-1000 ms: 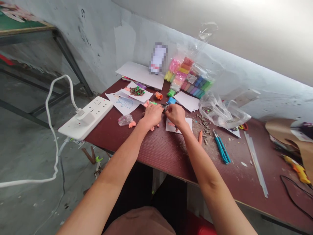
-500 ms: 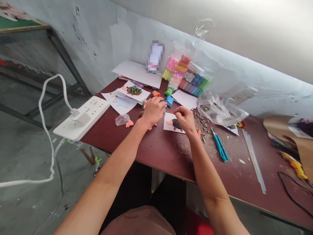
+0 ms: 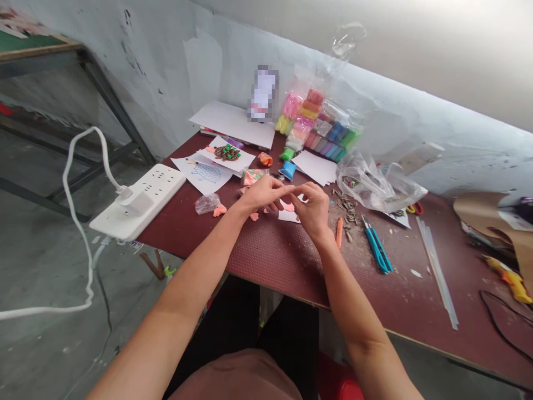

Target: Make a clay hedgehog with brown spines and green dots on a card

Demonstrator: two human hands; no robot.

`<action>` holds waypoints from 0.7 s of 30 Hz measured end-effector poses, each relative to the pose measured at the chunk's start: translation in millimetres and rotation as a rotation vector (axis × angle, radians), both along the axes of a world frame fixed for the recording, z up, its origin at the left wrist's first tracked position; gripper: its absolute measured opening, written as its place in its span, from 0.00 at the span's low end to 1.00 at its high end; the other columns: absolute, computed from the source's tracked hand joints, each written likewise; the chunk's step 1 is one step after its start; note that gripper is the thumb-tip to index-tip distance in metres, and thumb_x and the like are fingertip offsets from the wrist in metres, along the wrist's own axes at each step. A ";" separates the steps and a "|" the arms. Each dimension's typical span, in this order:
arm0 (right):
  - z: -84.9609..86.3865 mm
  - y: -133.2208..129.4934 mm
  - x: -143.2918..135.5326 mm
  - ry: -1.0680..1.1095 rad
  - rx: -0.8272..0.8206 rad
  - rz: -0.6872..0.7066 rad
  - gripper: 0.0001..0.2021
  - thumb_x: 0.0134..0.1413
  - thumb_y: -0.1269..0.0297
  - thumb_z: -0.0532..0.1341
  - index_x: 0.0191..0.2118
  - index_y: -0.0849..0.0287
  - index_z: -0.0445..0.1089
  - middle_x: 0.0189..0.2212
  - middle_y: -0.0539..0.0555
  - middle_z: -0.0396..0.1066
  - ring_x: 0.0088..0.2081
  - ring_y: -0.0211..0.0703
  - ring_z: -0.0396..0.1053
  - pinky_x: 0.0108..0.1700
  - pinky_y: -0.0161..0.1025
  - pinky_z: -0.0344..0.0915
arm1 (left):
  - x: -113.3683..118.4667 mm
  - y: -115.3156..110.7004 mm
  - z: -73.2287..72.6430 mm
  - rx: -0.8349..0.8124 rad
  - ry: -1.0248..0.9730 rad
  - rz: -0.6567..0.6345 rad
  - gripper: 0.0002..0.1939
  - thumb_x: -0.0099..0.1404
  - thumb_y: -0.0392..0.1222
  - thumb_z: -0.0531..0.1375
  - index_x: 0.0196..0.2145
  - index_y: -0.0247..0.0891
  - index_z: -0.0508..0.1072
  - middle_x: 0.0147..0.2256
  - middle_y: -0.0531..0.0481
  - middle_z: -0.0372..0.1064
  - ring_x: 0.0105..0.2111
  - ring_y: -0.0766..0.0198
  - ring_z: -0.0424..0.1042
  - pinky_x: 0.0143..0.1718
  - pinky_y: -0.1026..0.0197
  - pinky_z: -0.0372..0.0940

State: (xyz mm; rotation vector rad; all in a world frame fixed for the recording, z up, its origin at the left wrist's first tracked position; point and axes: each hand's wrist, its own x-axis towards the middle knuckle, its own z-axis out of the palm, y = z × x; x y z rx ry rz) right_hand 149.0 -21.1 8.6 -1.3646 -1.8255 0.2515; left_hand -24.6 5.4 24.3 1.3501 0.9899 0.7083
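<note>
My left hand (image 3: 265, 195) and my right hand (image 3: 311, 209) meet above a small white card (image 3: 288, 216). Their fingertips are pinched together, and whatever lies between them is too small or too hidden to make out. On the card a pink piece of clay (image 3: 288, 207) shows under my fingers; the dark clay body beside it is now covered by my right hand. Just right of that hand lie an orange stick (image 3: 339, 232) and scattered striped sunflower seeds (image 3: 348, 212). Behind my left hand sits a clear packet of pink and green clay (image 3: 253, 176).
A turquoise cutter (image 3: 378, 247), clear glue sticks (image 3: 437, 272) and a yellow glue gun (image 3: 510, 280) lie to the right. Bagged coloured clay (image 3: 320, 130) leans on the wall. At left are a power strip (image 3: 139, 200), a hedgehog drawing (image 3: 205, 173) and a seed-covered figure (image 3: 227, 153).
My left hand has moved right, away from the clay packets, and its fingertips now meet those of my right hand. My right hand has shifted slightly left over the card, uncovering the orange stick.
</note>
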 end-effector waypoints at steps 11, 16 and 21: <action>6.3 -1.2 5.0 0.054 -0.095 0.093 0.10 0.56 0.56 0.70 0.36 0.55 0.72 0.33 0.51 0.74 0.32 0.40 0.65 0.36 0.39 0.64 | -6.6 5.9 -4.9 0.030 -0.096 0.055 0.10 0.67 0.38 0.70 0.30 0.31 0.78 0.25 0.49 0.77 0.23 0.70 0.75 0.24 0.70 0.65; 7.0 -2.4 9.3 0.203 -0.151 0.007 0.10 0.57 0.55 0.65 0.35 0.56 0.74 0.27 0.49 0.71 0.27 0.38 0.63 0.29 0.36 0.63 | -7.3 3.5 -2.4 0.077 -0.173 0.087 0.13 0.68 0.36 0.68 0.27 0.33 0.72 0.22 0.52 0.73 0.20 0.72 0.72 0.21 0.71 0.61; 7.7 -3.2 7.2 0.249 -0.203 0.000 0.10 0.58 0.55 0.63 0.33 0.56 0.74 0.23 0.48 0.68 0.24 0.37 0.62 0.24 0.34 0.60 | -4.1 4.5 -3.8 0.079 -0.172 0.037 0.26 0.76 0.45 0.62 0.20 0.36 0.65 0.16 0.58 0.61 0.14 0.74 0.65 0.18 0.70 0.58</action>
